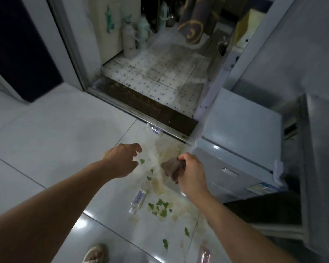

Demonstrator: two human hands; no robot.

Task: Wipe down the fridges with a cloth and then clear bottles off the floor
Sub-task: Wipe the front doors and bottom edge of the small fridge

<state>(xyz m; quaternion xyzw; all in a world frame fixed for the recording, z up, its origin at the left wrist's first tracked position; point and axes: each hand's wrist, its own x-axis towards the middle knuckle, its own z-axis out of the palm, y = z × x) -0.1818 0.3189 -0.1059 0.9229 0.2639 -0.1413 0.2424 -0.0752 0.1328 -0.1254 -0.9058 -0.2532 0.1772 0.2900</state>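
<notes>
My right hand grips a crumpled brownish cloth above the floor, just left of the small pale-blue fridge. My left hand hovers beside it with fingers loosely spread and holds nothing. A clear plastic bottle lies on the white floor tiles below my hands. Another clear bottle lies against the metal door threshold. A pinkish bottle shows at the bottom edge. A taller grey fridge stands at the right.
Spilled food scraps and green leaf bits are spread over the tiles between the bottles. A dark doormat lies in a doorway to a spotted-tile room with flasks and a rolled rug. My sandalled foot is at the bottom.
</notes>
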